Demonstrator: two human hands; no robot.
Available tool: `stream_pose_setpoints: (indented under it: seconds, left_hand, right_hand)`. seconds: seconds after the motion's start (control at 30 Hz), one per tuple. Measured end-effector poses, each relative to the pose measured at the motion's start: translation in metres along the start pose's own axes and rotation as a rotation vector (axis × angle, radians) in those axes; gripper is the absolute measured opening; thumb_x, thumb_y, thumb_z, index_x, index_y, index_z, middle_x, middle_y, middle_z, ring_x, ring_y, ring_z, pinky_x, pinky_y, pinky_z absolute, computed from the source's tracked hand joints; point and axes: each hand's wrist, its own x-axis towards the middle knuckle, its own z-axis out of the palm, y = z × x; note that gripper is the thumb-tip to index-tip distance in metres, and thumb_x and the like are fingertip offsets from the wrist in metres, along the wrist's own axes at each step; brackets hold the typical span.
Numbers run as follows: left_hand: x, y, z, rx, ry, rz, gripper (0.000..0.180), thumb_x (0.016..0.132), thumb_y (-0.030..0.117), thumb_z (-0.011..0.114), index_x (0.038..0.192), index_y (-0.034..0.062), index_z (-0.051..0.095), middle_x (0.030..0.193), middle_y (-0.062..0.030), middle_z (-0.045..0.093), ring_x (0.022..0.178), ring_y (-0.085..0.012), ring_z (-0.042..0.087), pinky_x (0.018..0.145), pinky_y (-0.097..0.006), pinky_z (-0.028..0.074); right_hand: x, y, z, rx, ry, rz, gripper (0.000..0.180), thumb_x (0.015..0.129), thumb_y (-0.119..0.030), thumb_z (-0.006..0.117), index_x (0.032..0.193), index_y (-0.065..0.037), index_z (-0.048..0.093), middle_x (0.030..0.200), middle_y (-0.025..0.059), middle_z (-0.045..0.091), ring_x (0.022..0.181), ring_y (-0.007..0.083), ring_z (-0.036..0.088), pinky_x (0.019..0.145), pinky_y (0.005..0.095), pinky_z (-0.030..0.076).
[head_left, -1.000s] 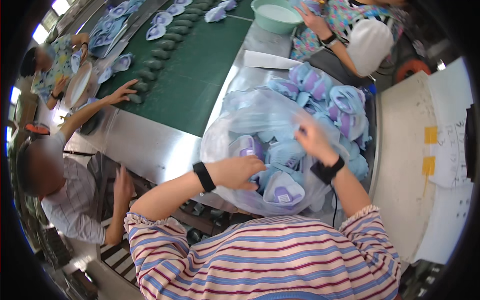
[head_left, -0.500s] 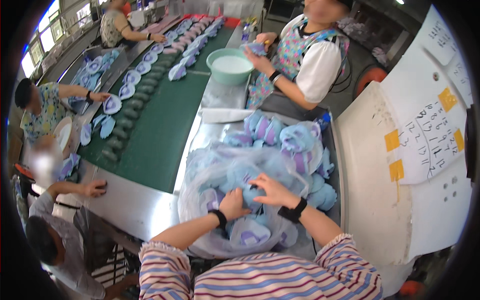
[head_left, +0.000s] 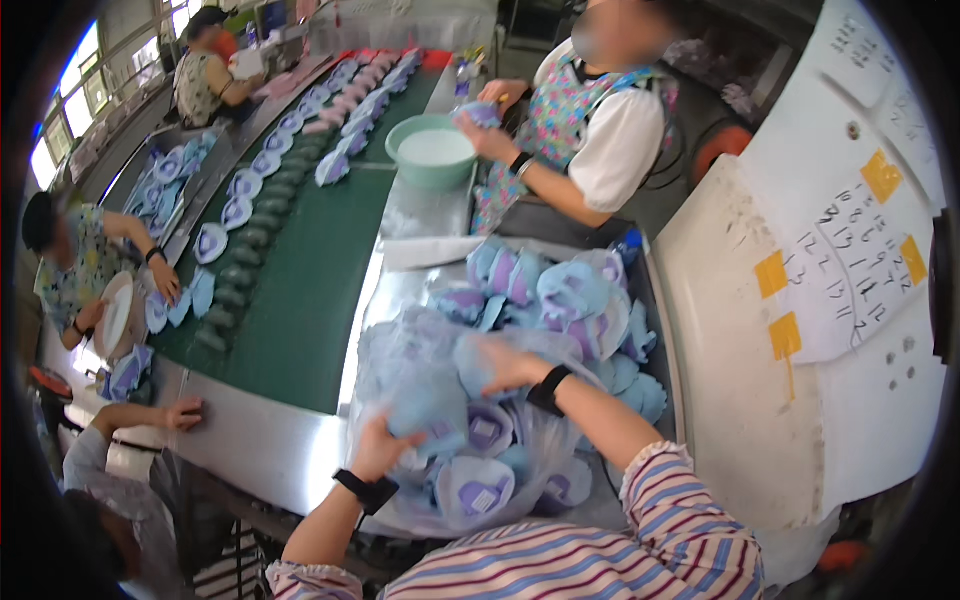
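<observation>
Your left hand (head_left: 382,450) holds the edge of a soft, light blue cloth piece (head_left: 432,412), which is a bit blurry, over a clear plastic bag (head_left: 548,428). Your right hand (head_left: 508,365) is blurry too, by more blue cloth; I can't tell if it grips any. The bag has blue and purple pieces in it, and its thin side covers some of them. A big blue and purple pile (head_left: 580,290) sits behind it. Farther off, dark lumps (head_left: 240,275) line a green belt (head_left: 300,350). A round green tub (head_left: 432,173) has white stuff inside. Beside it, a co-worker (head_left: 600,140) holds something purple.
</observation>
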Motion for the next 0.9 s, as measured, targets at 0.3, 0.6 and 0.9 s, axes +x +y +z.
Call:
stream_pose_setpoints:
  seconds: [0.3,0.6,0.9]
  left_hand:
    - [-0.013,-0.024,-0.036,-0.794,0.194,0.074,0.046,0.086,0.01,0.059,0.127,0.0007,0.041,0.118,-0.0098,0.055,0.107,-0.0224,0.055,0.092,-0.039,0.045]
    - [-0.016,0.003,0.001,-0.282,0.143,0.179,0.03,0.083,-0.006,0.052,0.113,-0.0029,0.054,0.101,-0.0052,0.062,0.094,-0.0117,0.057,0.084,-0.027,0.046]
    - [-0.027,0.024,-0.002,-0.145,0.489,0.236,0.02,0.075,0.005,0.068,0.091,-0.0039,0.06,0.072,0.0008,0.06,0.067,-0.0055,0.051,0.06,-0.023,0.043]
  right_hand:
    - [-0.06,-0.117,-0.093,0.898,-0.225,0.006,0.108,0.062,-0.032,0.079,0.145,-0.004,0.016,0.139,0.0151,0.035,0.126,0.026,0.037,0.105,0.0324,0.026]
    - [-0.056,-0.165,-0.046,0.186,0.169,-0.398,0.106,0.064,-0.035,0.081,0.144,-0.006,0.016,0.142,0.0189,0.028,0.13,0.0321,0.031,0.105,0.0382,0.028]
    - [-0.06,-0.176,-0.024,0.836,0.413,-0.139,0.079,0.062,-0.013,0.081,0.128,-0.009,0.037,0.123,0.0124,0.043,0.114,0.0256,0.044,0.095,0.0346,0.035]
